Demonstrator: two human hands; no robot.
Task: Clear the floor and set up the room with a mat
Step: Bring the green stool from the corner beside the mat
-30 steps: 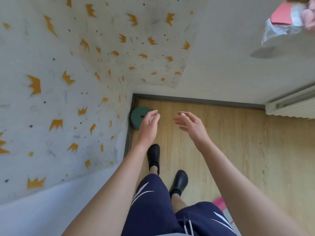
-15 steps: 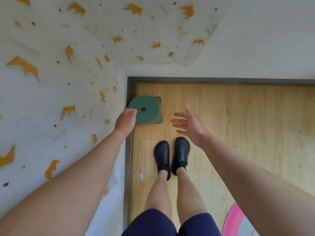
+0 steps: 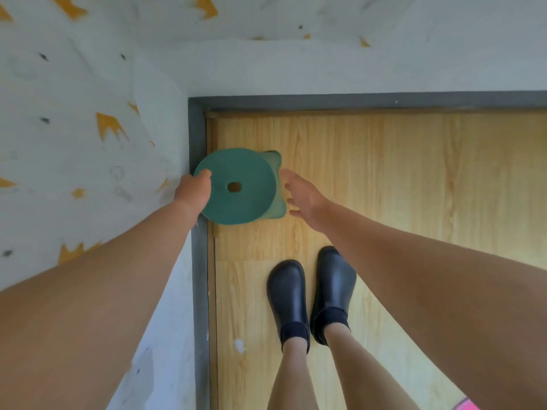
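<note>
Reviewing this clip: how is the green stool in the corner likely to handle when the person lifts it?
The green stool looks like moulded plastic, so probably stiff and light for its size. Its smooth round seat offers little grip, which may be why the left hand hooks the rim while the right hand reaches the far side. The splayed base suggests it resists tipping.

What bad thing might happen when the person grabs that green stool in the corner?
The left hand grips only the rim of the green stool, and the right hand is open beside it, so it might tip or slip. It sits tight in the corner, so it may scrape the wall. It could drop near the black shoes.
</note>
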